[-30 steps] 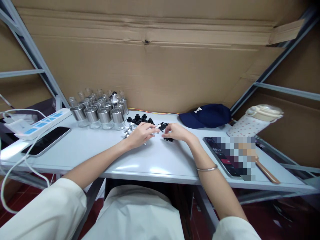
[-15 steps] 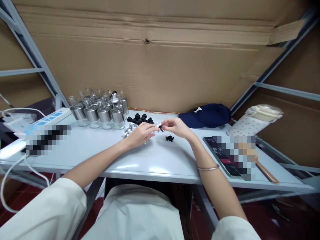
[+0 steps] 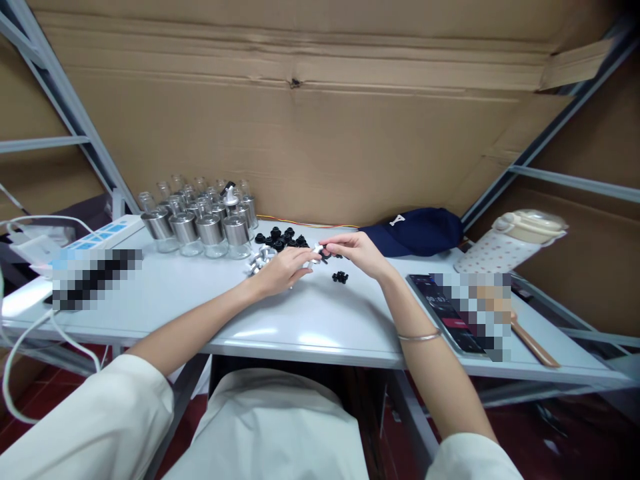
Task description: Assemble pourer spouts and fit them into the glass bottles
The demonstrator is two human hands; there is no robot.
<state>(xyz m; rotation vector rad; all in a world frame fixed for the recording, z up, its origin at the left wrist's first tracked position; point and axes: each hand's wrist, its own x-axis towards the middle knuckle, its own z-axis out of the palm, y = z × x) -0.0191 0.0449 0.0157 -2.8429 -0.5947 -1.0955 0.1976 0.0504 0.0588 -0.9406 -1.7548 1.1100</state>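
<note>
My left hand (image 3: 284,272) is closed around a small white plastic spout (image 3: 317,249), its tip pointing right. The fingers of my right hand (image 3: 364,255) are pinched on a small black piece (image 3: 325,254) against that tip; how far the two parts fit together is hidden. Just beyond my left hand lie a pile of white plastic parts (image 3: 257,259) and a heap of black caps (image 3: 276,236). A little cluster of tiny black parts (image 3: 341,277) sits on the table below my right hand.
Several glass bottles with steel sleeves (image 3: 210,230) stand back left, one topped by a white spout (image 3: 231,195). A power strip (image 3: 117,231) is at far left. A navy cap (image 3: 425,230), a phone (image 3: 443,310) and a dotted flask (image 3: 493,247) are on the right.
My right hand has shifted slightly right, its fingers straighter at the spout's tip. My left hand stays nearly where it was, still holding the white spout.
</note>
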